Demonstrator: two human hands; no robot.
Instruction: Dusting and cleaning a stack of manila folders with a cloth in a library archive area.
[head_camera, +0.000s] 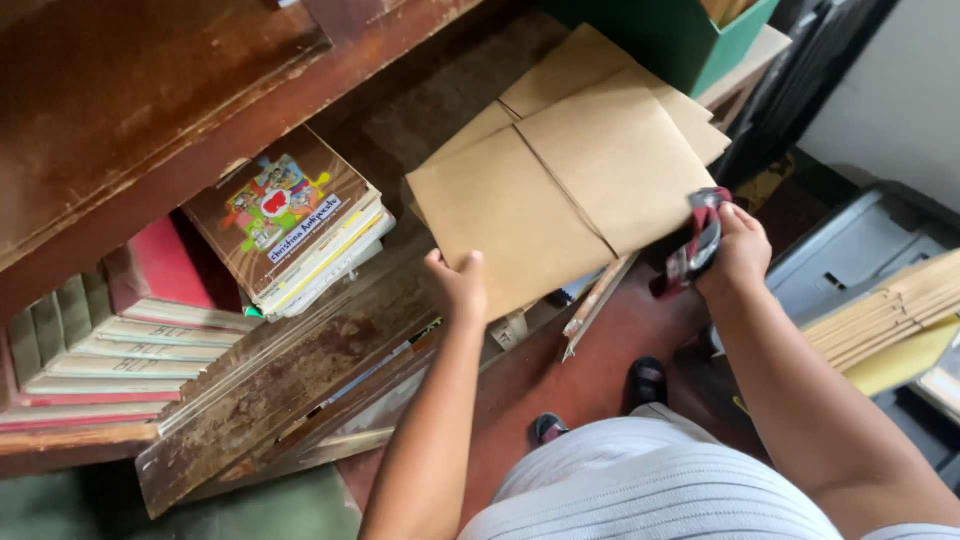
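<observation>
Two hands are working at a worn wooden shelf (300, 370): stacked books (290, 225) are lying at the far left, and the left hand (460, 285) is gripping the lower edge of a tied bundle of brown paper folders (570, 185) resting on the shelf. Further right, the right hand (738, 250) is closing around a red and grey cloth (695, 245) just beside the bundle's right edge, with more folders (885, 305) lying at the far right.

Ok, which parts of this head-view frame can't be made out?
- Brown paper folders: contents hidden by their own covers.
- Red and grey cloth in the right hand: bunched up, so its kind is unclear.
- Left hand: fingers hidden under the folders.
- Green box: cut off by the top edge.
- Shelved books: titles too small to read.
</observation>
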